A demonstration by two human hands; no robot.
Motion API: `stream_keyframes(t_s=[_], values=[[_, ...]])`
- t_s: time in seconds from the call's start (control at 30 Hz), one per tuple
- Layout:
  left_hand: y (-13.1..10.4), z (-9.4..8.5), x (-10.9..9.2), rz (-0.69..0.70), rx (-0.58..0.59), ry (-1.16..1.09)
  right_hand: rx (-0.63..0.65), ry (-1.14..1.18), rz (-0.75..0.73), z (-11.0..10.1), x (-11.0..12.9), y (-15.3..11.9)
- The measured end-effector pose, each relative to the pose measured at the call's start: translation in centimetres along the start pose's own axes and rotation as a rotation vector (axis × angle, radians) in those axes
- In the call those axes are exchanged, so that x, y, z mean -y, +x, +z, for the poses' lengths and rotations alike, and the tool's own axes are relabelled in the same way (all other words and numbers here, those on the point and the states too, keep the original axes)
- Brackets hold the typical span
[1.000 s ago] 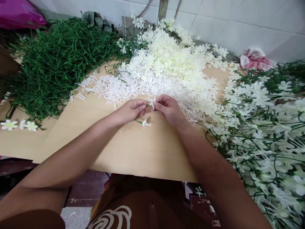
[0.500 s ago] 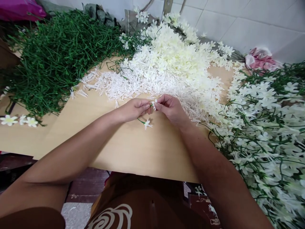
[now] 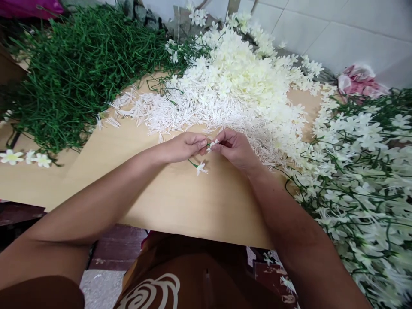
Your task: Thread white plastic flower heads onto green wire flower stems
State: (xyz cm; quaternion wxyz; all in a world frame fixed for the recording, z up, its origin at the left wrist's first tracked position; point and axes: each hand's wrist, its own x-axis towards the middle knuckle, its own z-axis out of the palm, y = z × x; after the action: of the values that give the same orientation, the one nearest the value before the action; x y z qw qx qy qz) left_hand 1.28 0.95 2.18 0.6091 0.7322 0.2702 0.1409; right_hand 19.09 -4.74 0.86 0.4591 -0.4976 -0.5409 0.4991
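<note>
Near the middle of the board, my left hand [image 3: 189, 146] pinches a green stem. One branch of it hangs below the fingers and ends in a white flower [image 3: 201, 168]. A second white flower [image 3: 213, 145] sits at the stem tip between my two hands. My right hand [image 3: 234, 148] has thumb and forefinger closed on this second flower. Just beyond the hands lies a heap of thin white stamens [image 3: 180, 112], with a pile of loose cream-white blossoms [image 3: 241, 68] behind it.
Green stems [image 3: 86, 73] form a large heap at the back left. Stemmed white flowers [image 3: 363, 193] fill the right side. A tan board [image 3: 180, 201] covers the table. Loose flowers [image 3: 11, 157] lie at far left. A pink-and-white bag [image 3: 360, 81] rests by the tiled wall.
The view has shifted slightly, so the piles appear a little further right. Both hands keep their hold, and the flower between them is tilted a little differently.
</note>
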Motion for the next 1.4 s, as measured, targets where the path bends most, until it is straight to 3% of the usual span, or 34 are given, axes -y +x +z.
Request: stream_keyframes(t_s=[0.4,0.7,1.4], values=[[0.2,0.2,-0.6,-0.036,0.009,0.053,0.007,-0.064,0.049,0.1,-0.2,0.0],[0.5,-0.6,-0.4,0.011,0.110,-0.051,0.033,-0.011,0.083,0.1,-0.1,0.1],[1.1,-0.4,-0.2,-0.094,0.095,-0.060,0.031,0.017,0.149,0.4,0.3,0.4]])
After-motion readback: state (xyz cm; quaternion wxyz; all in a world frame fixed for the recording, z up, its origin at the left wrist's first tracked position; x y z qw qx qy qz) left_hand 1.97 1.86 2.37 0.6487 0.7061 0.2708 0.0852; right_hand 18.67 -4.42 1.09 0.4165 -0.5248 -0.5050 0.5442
